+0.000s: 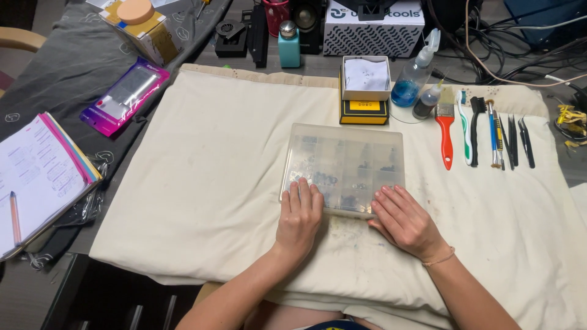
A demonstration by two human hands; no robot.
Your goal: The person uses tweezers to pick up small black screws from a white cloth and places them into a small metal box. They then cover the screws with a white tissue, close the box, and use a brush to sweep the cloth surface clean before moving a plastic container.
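Both hands' fingers (pixel 304 194) rest on parts box (pixel 342 168); cream cloth (pixel 208 183) beneath.

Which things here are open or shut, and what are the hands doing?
Clear parts box: lid shut, flat on cloth.
Left hand: fingers resting on box's near edge.
Right hand: fingers on box's near corner.
Notebook: open, pen on it.
Small white box: open.
Blue spray bottle: capped, part full.

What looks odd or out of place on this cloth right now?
Little does. The cream cloth has faint bluish stains just below the clear organizer box, between the left hand and right hand. The box lies slightly askew.
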